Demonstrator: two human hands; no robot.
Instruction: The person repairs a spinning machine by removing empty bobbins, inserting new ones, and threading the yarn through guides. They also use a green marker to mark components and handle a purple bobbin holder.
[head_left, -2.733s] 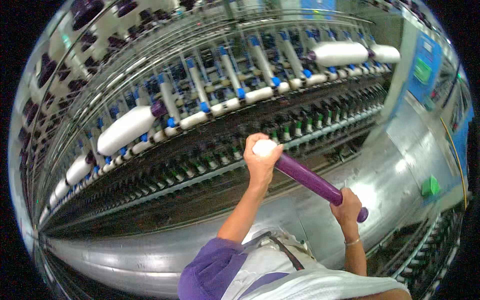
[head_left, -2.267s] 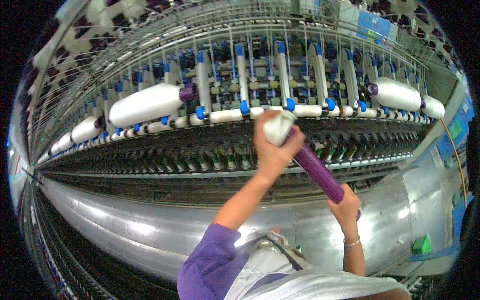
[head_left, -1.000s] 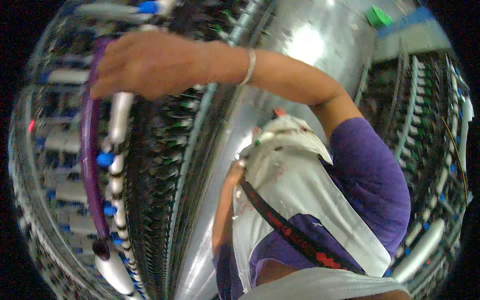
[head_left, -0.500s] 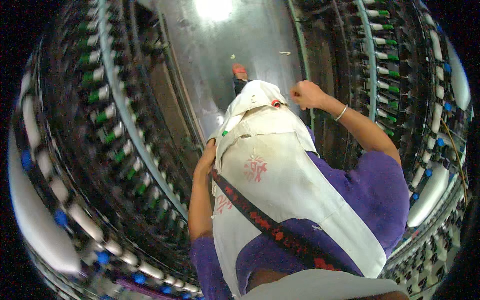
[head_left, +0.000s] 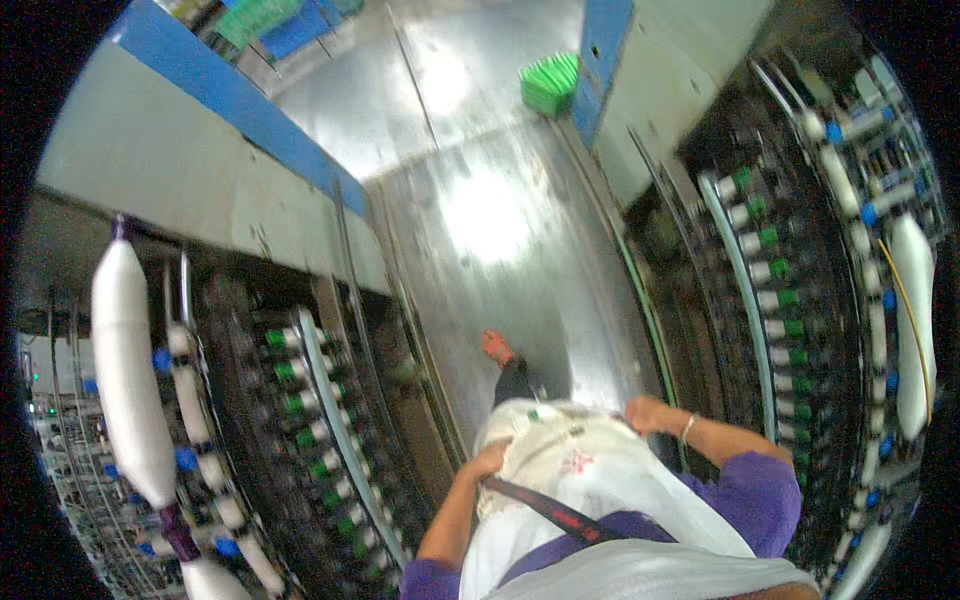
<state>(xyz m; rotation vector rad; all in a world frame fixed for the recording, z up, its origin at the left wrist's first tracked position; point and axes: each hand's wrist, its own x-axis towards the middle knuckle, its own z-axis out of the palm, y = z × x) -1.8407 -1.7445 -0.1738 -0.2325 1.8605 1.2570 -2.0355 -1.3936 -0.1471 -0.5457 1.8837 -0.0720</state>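
Looking straight down an aisle between two spinning frames. Both hands at the waist, on a white apron pouch point(head_left: 570, 465) slung in front of the body over a purple shirt, with a dark strap point(head_left: 545, 510) running diagonally across it. Left hand point(head_left: 490, 460) pressed against the pouch's left edge, fingers curled onto the cloth; whether the grip is truly clenched cannot be told. Right hand point(head_left: 650, 413), bangle at the wrist, pinching the pouch's upper right rim, grip closed on the fabric. One foot in an orange-red sandal point(head_left: 496, 347) on the shiny grey floor point(head_left: 480, 220), just ahead of the pouch. To the left, a frame with a large white roving bobbin point(head_left: 128, 370) hanging on a purple core, above rows of green-tipped spindles point(head_left: 300, 400). To the right, a second frame point(head_left: 800, 300) with more white bobbins and green tips. A green crate point(head_left: 550, 82) far down the aisle, beside a blue post
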